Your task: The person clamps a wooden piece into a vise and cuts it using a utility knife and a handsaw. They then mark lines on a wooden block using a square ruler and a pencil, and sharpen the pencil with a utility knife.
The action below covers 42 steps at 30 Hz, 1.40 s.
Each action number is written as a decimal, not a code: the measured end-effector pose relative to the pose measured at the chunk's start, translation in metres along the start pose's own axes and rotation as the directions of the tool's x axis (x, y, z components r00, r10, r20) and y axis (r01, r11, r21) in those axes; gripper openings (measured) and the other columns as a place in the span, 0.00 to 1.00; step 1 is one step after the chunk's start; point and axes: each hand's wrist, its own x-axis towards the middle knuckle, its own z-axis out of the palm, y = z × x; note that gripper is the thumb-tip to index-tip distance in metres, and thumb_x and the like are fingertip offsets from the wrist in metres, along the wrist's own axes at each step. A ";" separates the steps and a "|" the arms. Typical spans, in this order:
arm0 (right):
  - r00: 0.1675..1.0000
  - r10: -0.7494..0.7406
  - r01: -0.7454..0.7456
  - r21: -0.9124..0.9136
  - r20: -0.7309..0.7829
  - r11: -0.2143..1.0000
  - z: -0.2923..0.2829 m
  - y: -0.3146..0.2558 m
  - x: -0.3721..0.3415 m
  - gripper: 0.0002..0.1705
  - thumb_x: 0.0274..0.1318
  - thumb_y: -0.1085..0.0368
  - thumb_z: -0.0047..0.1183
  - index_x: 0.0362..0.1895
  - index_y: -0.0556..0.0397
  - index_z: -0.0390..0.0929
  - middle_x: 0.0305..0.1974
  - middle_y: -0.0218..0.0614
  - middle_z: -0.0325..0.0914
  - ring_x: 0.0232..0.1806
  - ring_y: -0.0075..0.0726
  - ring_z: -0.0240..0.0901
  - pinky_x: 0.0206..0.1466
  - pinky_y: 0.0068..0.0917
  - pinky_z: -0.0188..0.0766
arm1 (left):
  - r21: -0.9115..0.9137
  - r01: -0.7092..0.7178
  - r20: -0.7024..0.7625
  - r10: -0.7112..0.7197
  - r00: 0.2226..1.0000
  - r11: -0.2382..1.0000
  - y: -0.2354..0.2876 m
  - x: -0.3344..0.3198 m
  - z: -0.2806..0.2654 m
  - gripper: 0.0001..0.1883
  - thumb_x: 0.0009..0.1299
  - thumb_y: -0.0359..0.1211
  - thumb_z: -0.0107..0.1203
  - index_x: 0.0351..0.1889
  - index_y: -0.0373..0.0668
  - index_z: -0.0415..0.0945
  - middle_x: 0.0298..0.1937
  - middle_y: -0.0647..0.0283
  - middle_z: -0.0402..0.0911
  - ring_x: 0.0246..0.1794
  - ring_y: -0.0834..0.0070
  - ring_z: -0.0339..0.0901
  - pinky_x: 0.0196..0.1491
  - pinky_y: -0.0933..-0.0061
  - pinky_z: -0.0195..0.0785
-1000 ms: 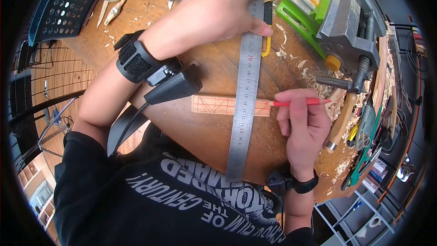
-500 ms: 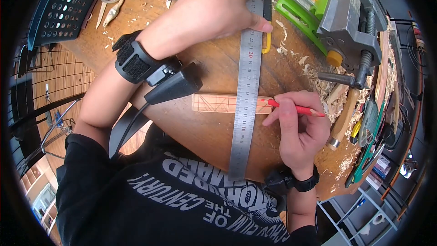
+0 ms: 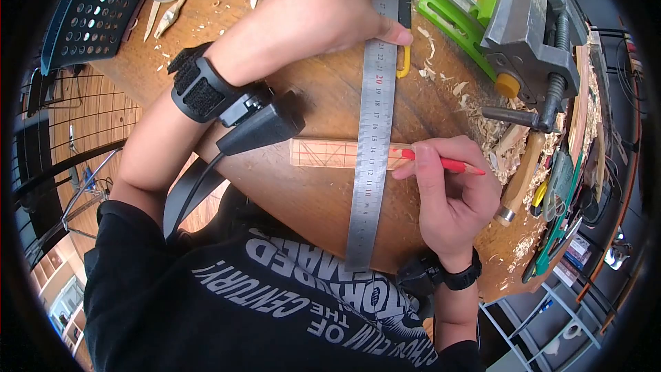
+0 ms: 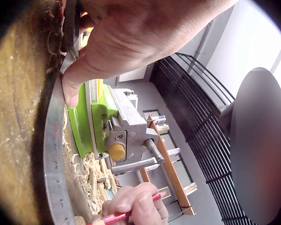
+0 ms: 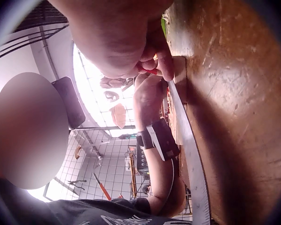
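A steel ruler (image 3: 372, 131) lies across a short wooden strip (image 3: 320, 153) marked with pencil lines. My left hand (image 3: 330, 14) presses on the far part of the ruler, its thumb stretched along the metal and its other fingers partly hidden behind the hand. In the left wrist view that thumb (image 4: 71, 89) rests on the ruler's edge. My right hand (image 3: 458, 200) pinches a red pencil (image 3: 451, 164) between thumb and fingers, the pointed end toward the strip near the ruler's right edge. From the right wrist view, the fingers sit close to the strip (image 5: 179, 70) and the ruler (image 5: 189, 145).
A green and grey vise (image 3: 527, 48) stands at the far right, with wood shavings around it. A wooden-handled tool (image 3: 520, 179) and several other tools lie along the right edge. A yellow-handled tool (image 3: 404, 62) is beside the ruler. A perforated dark basket (image 3: 100, 10) occupies the back left.
My right hand has shifted slightly left, and the pencil has gone from nearly level to slanting, its back end lower in the view. The left hand holds its place on the ruler.
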 end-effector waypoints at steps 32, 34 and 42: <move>0.996 0.083 -0.083 -0.016 -0.023 0.996 0.004 -0.006 0.001 0.02 0.58 0.74 0.61 0.36 0.59 0.82 0.26 0.36 0.81 0.25 0.27 0.78 0.27 0.19 0.69 | 0.024 -0.029 0.006 0.029 1.000 0.999 0.017 -0.008 -0.011 0.27 0.58 0.37 0.73 0.51 0.37 0.71 0.49 0.46 0.78 0.54 0.53 0.75 0.56 0.62 0.68; 0.996 0.091 -0.091 -0.016 -0.022 0.996 0.004 -0.006 0.001 0.02 0.58 0.74 0.61 0.36 0.59 0.82 0.26 0.37 0.81 0.25 0.26 0.78 0.28 0.19 0.69 | -0.067 -0.028 0.029 0.030 0.999 0.997 0.001 0.000 -0.005 0.28 0.58 0.37 0.72 0.51 0.37 0.71 0.49 0.46 0.78 0.54 0.53 0.75 0.56 0.62 0.68; 0.992 0.122 -0.121 0.028 -0.038 0.992 0.003 -0.004 0.000 0.02 0.58 0.75 0.61 0.36 0.59 0.82 0.28 0.36 0.82 0.27 0.27 0.80 0.29 0.18 0.70 | -0.079 -0.032 0.019 0.034 0.999 0.996 0.000 0.000 -0.003 0.28 0.58 0.37 0.73 0.51 0.36 0.71 0.48 0.46 0.79 0.54 0.53 0.76 0.56 0.62 0.68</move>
